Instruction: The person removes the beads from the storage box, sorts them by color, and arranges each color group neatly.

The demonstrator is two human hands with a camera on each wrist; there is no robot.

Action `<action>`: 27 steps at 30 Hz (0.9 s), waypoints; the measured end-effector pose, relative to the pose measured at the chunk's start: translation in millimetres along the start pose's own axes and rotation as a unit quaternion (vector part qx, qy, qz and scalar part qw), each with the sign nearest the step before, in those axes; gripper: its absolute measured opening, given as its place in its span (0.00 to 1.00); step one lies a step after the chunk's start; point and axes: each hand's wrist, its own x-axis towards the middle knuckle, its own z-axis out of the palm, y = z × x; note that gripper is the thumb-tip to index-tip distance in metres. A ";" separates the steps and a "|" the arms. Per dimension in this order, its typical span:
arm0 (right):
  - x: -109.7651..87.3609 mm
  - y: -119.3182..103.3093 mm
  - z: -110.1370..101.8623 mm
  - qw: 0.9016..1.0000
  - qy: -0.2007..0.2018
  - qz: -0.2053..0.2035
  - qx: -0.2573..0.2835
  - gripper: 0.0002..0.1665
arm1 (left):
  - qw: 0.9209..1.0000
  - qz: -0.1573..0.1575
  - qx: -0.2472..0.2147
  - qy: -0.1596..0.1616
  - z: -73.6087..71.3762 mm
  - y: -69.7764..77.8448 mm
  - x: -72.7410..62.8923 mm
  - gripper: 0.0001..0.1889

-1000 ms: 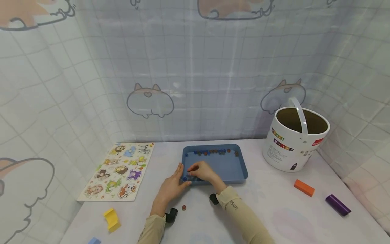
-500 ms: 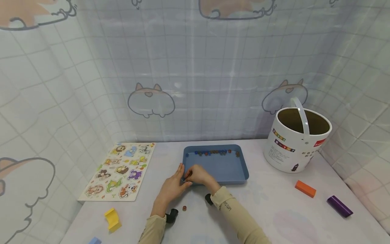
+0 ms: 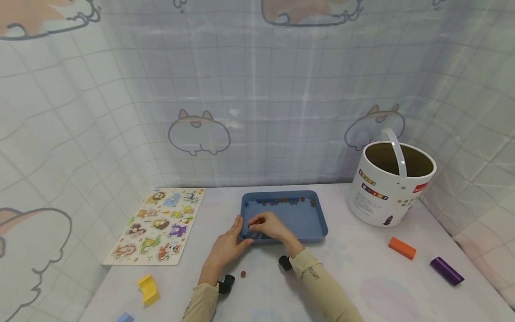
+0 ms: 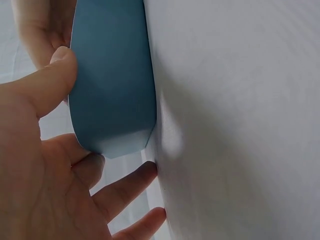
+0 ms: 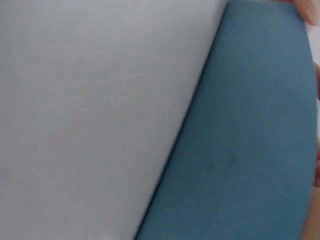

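Observation:
In the head view a blue tray [image 3: 297,223] lies on the table, with several small blue and brown beads [image 3: 281,201] along its far inner side. My left hand [image 3: 226,248] rests at the tray's near left corner. In the left wrist view the left thumb [image 4: 60,67] touches the rim, and the other fingers spread below the tray's end. My right hand [image 3: 270,226] is over the tray's left part, its thumb and forefinger pinching what seems a small dark bead, mostly hidden. The right wrist view mainly shows the tray's outer wall [image 5: 245,130].
One brown bead [image 3: 243,274] lies on the table before the tray. An animal puzzle board [image 3: 157,226], a yellow block [image 3: 148,290] and a light blue block [image 3: 125,317] are left. A white bucket [image 3: 378,197], an orange block [image 3: 402,248] and a purple block [image 3: 446,271] are right.
My right hand dipped to the tray's near left corner, then rose and moved slightly back to the right. My left hand has stayed in place.

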 end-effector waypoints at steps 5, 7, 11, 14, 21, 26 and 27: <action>-14.9 0.8 -9.1 1.000 0.000 -0.005 0.029 0.14 | 1.000 -0.007 -0.009 -0.003 -1.4 0.8 -1.0 0.42; -22.4 0.6 -11.0 0.999 -0.003 -0.014 0.043 0.15 | 1.000 -0.007 -0.011 -0.005 -1.5 1.0 -1.3 0.42; -38.6 -0.8 -11.0 0.997 -0.013 -0.026 0.067 0.15 | 1.000 -0.007 -0.011 -0.007 -2.0 1.0 -1.6 0.43; -51.0 -4.0 -6.4 0.996 -0.025 -0.033 0.076 0.14 | 1.000 -0.010 -0.003 -0.008 -1.6 0.2 -2.0 0.43; -78.3 -13.0 19.9 0.995 -0.059 -0.037 0.078 0.10 | 1.000 -0.002 -0.002 -0.001 -0.3 -0.8 -1.9 0.41; -94.0 -17.0 43.4 0.994 -0.083 -0.016 0.073 0.06 | 1.000 0.001 -0.004 0.006 2.0 -2.9 -0.6 0.41; -96.2 -17.5 47.2 0.993 -0.087 -0.013 0.078 0.06 | 1.000 0.001 -0.005 0.007 2.5 -3.3 -0.4 0.41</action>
